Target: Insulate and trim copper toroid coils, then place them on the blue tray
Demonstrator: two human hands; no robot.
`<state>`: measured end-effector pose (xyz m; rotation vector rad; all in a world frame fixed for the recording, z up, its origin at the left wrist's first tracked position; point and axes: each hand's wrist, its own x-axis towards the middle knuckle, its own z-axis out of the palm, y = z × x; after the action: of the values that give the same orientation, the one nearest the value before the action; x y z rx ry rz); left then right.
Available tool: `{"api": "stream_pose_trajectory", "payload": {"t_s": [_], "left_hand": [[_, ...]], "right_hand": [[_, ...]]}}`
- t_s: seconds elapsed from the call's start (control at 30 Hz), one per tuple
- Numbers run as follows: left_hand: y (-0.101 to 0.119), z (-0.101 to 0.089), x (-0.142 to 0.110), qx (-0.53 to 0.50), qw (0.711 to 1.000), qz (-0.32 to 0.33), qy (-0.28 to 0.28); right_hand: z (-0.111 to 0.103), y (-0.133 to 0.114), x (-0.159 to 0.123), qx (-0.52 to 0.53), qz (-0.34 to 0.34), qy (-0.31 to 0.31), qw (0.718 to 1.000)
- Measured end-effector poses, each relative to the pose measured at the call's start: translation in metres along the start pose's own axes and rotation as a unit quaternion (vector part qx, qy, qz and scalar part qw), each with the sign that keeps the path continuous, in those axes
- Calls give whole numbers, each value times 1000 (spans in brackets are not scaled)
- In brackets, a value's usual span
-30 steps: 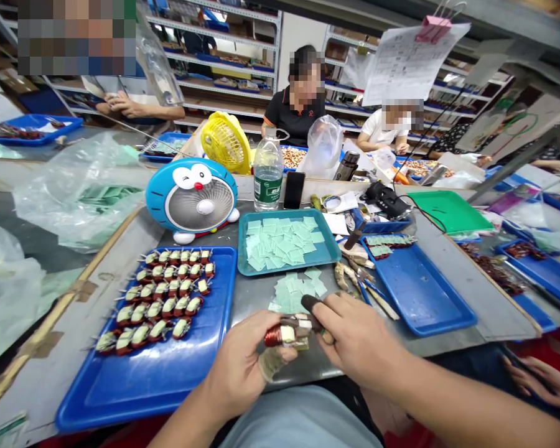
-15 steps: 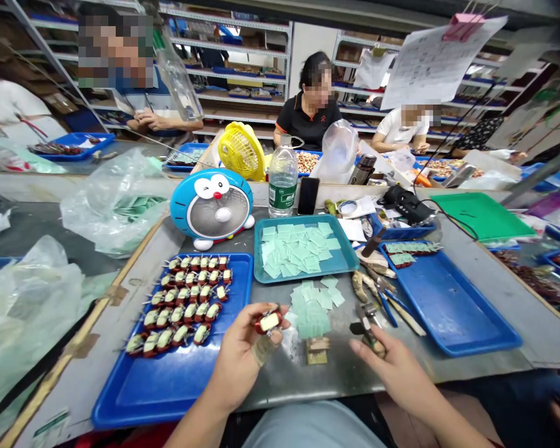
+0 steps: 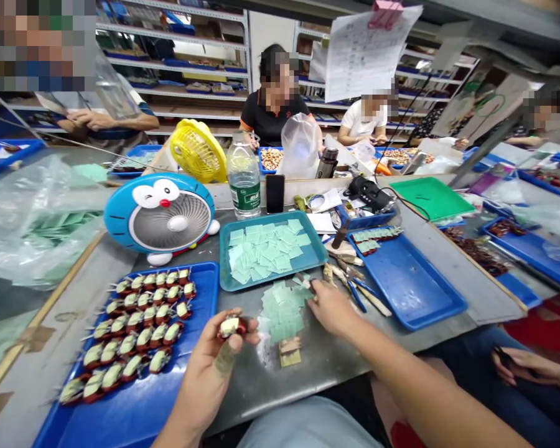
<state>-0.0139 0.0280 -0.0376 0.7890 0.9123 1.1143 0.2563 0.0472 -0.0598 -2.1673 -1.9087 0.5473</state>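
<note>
Pinching a red-brown, pale-topped coil (image 3: 230, 326), the left hand (image 3: 209, 358) hovers near the front edge of the bench (image 3: 249, 395), left of loose pale-green squares (image 3: 282, 311); the right hand (image 3: 332, 308), grip contents unclear, is closer, beside their right edge.

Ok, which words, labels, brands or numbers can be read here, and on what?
None reads clearly.
Green bottle label: white characters, too blurred.
Hanging paper sheets: printed lines, too small.
Black shirt: small orange mark, too small.
</note>
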Motion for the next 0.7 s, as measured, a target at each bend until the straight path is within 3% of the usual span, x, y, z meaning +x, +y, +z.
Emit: {"api": "stream_pose_trajectory", "payload": {"t_s": [0.2, 0.37, 0.53, 0.7], "left_hand": [[0, 18, -4, -67, 995, -67, 17], [1, 23, -8, -144, 983, -111, -15], [-2, 16, -10, -138, 979, -147, -36], [-4, 25, -14, -121, 979, -147, -66]], "right_hand": [[18, -15, 11, -97, 28, -8, 995], [15, -13, 10, -82, 17, -12, 996], [6, -2, 12, 12, 10, 4, 1000], [-11, 5, -5, 217, 18, 31, 976]]}}
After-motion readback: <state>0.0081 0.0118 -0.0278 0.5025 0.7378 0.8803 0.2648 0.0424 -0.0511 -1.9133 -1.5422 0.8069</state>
